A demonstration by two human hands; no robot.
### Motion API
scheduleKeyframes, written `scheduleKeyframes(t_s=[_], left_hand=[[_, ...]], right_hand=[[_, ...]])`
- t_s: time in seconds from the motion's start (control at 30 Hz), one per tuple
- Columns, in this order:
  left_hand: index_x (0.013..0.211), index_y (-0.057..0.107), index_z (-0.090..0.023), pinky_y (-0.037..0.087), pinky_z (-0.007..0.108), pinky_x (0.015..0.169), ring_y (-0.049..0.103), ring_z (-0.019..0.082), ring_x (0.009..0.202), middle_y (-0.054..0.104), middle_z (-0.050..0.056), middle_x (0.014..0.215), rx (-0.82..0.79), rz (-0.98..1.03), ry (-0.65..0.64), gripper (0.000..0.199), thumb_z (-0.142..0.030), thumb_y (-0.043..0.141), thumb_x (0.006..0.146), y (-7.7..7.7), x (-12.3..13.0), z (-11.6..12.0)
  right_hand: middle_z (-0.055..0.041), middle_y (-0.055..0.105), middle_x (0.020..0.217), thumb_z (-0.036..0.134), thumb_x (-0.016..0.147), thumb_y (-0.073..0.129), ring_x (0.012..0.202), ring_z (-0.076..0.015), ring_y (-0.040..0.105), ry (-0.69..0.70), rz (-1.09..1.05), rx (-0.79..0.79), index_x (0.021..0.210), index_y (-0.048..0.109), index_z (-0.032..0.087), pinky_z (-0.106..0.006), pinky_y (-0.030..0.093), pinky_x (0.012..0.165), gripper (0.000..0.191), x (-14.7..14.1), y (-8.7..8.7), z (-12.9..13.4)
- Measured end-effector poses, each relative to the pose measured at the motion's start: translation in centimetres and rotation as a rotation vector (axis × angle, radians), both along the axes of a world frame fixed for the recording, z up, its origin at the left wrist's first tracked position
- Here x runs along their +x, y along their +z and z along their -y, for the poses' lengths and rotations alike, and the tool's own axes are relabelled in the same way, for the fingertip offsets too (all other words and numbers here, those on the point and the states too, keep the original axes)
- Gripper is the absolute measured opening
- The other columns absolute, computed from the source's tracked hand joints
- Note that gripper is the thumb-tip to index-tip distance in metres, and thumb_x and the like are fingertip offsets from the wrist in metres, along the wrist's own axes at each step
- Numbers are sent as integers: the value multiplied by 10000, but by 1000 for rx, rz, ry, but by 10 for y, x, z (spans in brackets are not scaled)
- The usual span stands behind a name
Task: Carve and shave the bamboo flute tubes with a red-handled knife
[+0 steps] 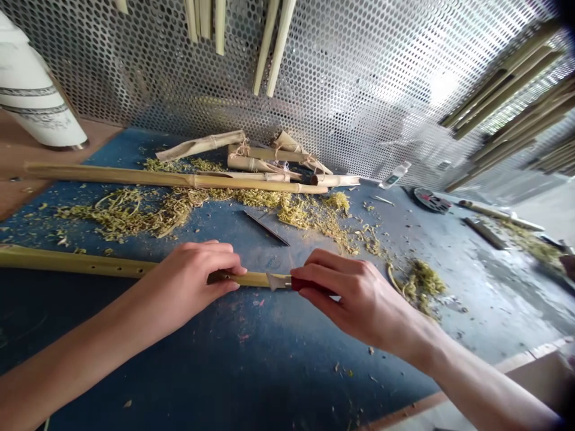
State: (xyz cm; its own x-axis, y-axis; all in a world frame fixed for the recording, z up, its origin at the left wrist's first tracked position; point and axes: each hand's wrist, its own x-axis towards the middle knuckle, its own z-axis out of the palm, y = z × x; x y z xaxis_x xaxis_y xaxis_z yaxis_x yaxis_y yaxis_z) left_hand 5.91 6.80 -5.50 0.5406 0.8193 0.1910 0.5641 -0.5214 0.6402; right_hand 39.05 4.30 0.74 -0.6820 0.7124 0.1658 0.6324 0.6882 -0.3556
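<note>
Perforated steel wall behind a blue-topped workbench

Beyond the grip, a perforated steel panel rises from the back of the blue workbench top, and daylight-bright glare washes its upper right, well right of the grip. Pale bamboo lengths hang against the panel straight ahead, and more bamboo poles slant across it to the right. Far left of the grip, a white patterned cylinder stands on a brown wooden ledge, and a light wooden bench edge runs along the lower right.

Tied bamboo bundles against perforated metal sheeting
</note>
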Motion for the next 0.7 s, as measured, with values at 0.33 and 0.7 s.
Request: scheduleKeyframes(t_s=[0.33,0.7], left_hand=[[969,815,-279,472,309,718,733,197,817,779,-14,899,-25,-20,5,135,-287,706,1049,2,0,0],[995,800,-270,451,326,740,716,213,869,784,6,945,-77,-63,24,130,-279,693,1068,0,-2,2]], right_hand=[[-18,773,1010,272,1210,596,777,-182,754,-116,122,114,1202,833,255,-331,510,652,238,-6,14,14],[-20,711,974,233,1200,573,649,-203,699,-125,275,272,1162,799,241,-395,385,515,229,-17,21,25]])
